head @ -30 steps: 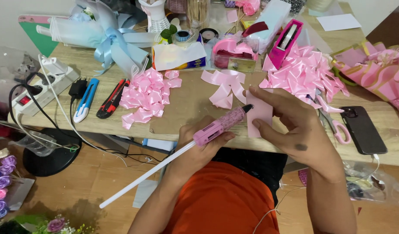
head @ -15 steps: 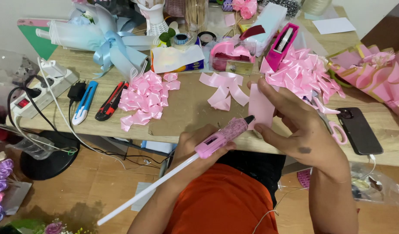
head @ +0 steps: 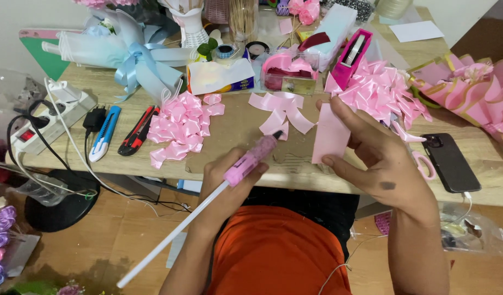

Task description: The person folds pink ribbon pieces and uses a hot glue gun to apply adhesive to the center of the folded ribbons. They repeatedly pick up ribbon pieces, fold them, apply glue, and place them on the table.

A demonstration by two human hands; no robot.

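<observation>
Left hand (head: 229, 183) grips pink glue gun (head: 251, 158); right hand (head: 382, 155) pinches ribbon piece (head: 329, 134).

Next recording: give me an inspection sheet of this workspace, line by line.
Surface: wooden table, crowded along the back and right.
Job's things: pink glue gun with a white glue stick; flat pink ribbon strip.
Clutter: pink ribbon bows, larger bow pile, blue utility knife, red utility knife, black phone, pale blue bouquet wrap.
Hands: left hand grips the glue gun; right hand pinches the ribbon strip.
Cables: white power strip, black and white leads hanging over the table edge.
Surroundings: wooden floor, purple paper roses at lower left.
</observation>
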